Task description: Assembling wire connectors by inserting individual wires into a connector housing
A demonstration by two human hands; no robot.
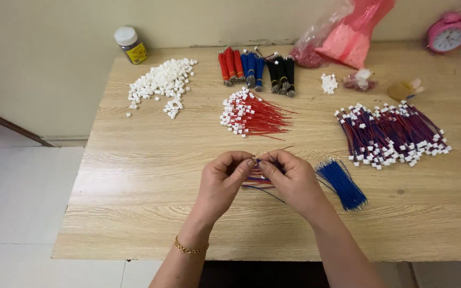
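Pinching together over the wooden table (134, 213), the left hand (221, 181) and right hand (293, 181) are closed on thin red and blue wires (256, 181), held near loose blue wires (342, 184) for easy reach.

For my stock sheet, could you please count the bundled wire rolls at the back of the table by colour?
Red bundles: 3
Blue bundles: 2
Black bundles: 3
Total: 8
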